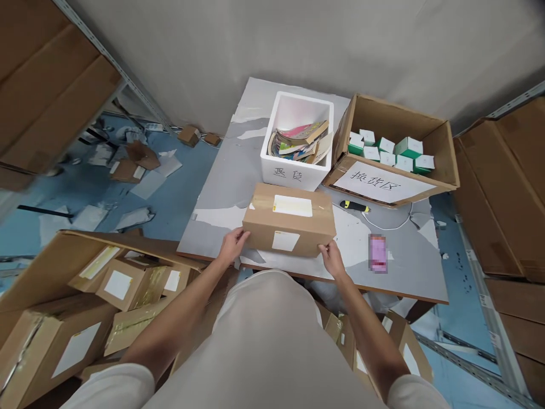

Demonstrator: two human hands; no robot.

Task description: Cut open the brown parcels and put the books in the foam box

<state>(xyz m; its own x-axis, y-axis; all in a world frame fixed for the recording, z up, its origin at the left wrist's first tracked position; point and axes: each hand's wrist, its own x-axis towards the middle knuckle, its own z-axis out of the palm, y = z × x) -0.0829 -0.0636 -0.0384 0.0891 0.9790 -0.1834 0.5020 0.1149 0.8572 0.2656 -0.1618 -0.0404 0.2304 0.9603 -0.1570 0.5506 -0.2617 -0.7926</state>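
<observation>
A closed brown cardboard box (pixel 259 211) with two white labels and tape along its top sits at the front of the table, in front of my body. At its left front corner, my left hand (pixel 234 244) grips the edge with closed fingers. My right hand (pixel 331 257) pinches the lower right front corner the same way. Just behind the box stands a white foam box (pixel 270 166) holding several books and magazines. To the right of the box lies a black and yellow utility knife (pixel 354 206).
An open carton (pixel 447 153) with several small green-and-white boxes stands at the table's back right. A blurred pink object (pixel 378 254) lies on the grey table (pixel 409 272). At the lower left, a large carton (pixel 38 255) is filled with parcels. Shelves flank both sides; scraps litter the blue floor.
</observation>
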